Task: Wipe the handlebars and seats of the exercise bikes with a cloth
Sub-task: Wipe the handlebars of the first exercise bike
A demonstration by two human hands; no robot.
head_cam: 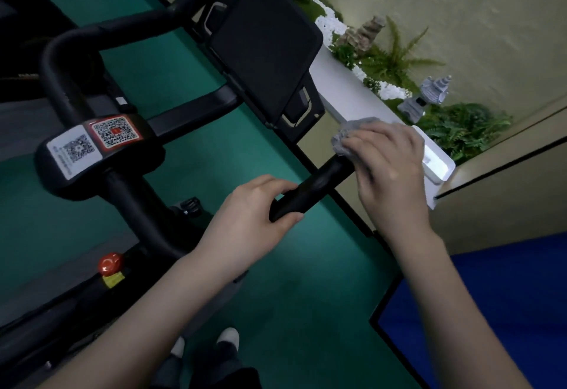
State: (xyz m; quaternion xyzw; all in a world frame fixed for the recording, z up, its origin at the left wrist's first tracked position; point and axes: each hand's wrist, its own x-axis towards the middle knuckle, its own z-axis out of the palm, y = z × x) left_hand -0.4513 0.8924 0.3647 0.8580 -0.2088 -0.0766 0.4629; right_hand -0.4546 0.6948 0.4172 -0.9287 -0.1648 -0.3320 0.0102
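A black exercise bike fills the left and centre, with curved black handlebars (101, 29) and a dark console screen (264, 51). Its near grip (319, 184) juts toward the lower right. My left hand (254, 214) grips the lower part of that grip. My right hand (389, 161) holds a crumpled grey cloth (346, 134) wrapped over the grip's far end. No seat is in view.
Two QR stickers (92, 143) sit on the handlebar hub, and a red knob (110, 263) is on the frame below. A white ledge (337, 88) with ferns, white pebbles and small stone ornaments (426, 97) runs along the right. Green floor lies underneath, with a blue mat (491, 312) at lower right.
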